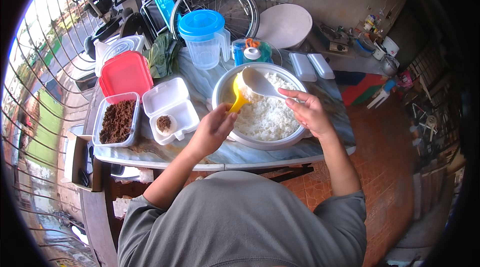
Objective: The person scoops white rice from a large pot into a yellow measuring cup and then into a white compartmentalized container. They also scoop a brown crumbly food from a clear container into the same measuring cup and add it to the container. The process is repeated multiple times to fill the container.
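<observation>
My left hand grips the handle of a yellow scoop, its bowl over the left side of a large round pot of cooked white rice. With my right hand I hold a white rice paddle, its blade against the scoop's bowl, where some rice shows. To the left, an open white foam box holds a small round of rice topped with brown crumbly food. Beside it stands a clear plastic container filled with more brown crumbly food.
A red lid leans behind the container, near folded green leaves. A blue-lidded pitcher stands behind the pot. Closed foam boxes lie at the back right. An open cardboard box sits off the table's left edge.
</observation>
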Demonstrator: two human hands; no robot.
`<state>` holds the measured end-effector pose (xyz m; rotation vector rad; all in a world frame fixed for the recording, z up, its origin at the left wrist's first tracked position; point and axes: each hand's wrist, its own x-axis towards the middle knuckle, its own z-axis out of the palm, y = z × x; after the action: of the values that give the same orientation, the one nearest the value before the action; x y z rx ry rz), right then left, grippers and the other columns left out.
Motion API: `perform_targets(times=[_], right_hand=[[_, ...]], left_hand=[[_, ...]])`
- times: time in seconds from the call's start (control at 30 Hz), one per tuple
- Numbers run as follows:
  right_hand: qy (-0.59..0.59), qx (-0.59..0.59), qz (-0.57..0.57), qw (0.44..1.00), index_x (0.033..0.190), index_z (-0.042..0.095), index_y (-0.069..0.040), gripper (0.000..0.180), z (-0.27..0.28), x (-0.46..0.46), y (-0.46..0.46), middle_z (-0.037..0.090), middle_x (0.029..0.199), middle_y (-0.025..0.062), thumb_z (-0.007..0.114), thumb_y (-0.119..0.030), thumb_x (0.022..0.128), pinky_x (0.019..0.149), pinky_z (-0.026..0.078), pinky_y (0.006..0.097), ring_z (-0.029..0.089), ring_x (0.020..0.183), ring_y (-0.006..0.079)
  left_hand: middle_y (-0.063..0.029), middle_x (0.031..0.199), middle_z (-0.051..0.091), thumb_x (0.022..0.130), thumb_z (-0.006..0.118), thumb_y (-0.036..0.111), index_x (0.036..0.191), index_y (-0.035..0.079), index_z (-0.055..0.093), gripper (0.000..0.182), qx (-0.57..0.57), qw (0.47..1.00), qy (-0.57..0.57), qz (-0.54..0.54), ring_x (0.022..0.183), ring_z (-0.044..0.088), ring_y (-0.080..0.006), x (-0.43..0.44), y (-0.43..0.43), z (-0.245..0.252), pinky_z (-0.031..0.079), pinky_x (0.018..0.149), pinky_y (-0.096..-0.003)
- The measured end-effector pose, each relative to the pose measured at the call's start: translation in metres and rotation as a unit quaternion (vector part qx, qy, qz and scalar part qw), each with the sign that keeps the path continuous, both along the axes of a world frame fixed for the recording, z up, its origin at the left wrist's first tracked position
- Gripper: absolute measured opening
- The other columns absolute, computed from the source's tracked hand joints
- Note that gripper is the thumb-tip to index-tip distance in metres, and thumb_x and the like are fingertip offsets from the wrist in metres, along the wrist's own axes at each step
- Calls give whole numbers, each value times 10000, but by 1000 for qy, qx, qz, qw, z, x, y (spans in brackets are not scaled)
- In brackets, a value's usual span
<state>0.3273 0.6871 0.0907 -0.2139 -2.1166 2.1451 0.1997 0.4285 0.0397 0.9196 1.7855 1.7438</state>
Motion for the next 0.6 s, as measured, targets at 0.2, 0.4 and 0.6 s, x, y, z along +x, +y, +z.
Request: perform_targets(times=[0.2, 0.4, 0.6], right_hand=[[-17, 132, -9, 991, 1259, 683, -42, 297, 11, -2, -3, 642, 827, -42, 639, -92, 970, 585, 390, 161, 476, 673, -7], [19, 146, -14, 989, 1228, 694, -33, 274, -9, -10, -8, 644, 835, -42, 642, -79, 963, 614, 405, 161, 494, 696, -2], [26, 98, -10, 995, 1321, 626, -54, 334, 11, -4, 8, 545, 680, -89, 606, -115, 993, 482, 283, 181, 369, 544, -27]], left_hand=[[-223, 751, 627, 1002, 588, 208, 1154, -22, 555, 278, -64, 975, 206, 44, 676, 641, -347, 7, -8, 11, 493, 638, -414], [-229, 752, 615, 997, 596, 212, 1148, -17, 556, 277, -72, 966, 244, 45, 672, 627, -368, 7, -10, 7, 495, 645, -421], [73, 674, 432, 1066, 499, 215, 1203, -22, 576, 284, 37, 996, -76, -8, 538, 358, -24, 3, 3, -1, 298, 489, -194]])
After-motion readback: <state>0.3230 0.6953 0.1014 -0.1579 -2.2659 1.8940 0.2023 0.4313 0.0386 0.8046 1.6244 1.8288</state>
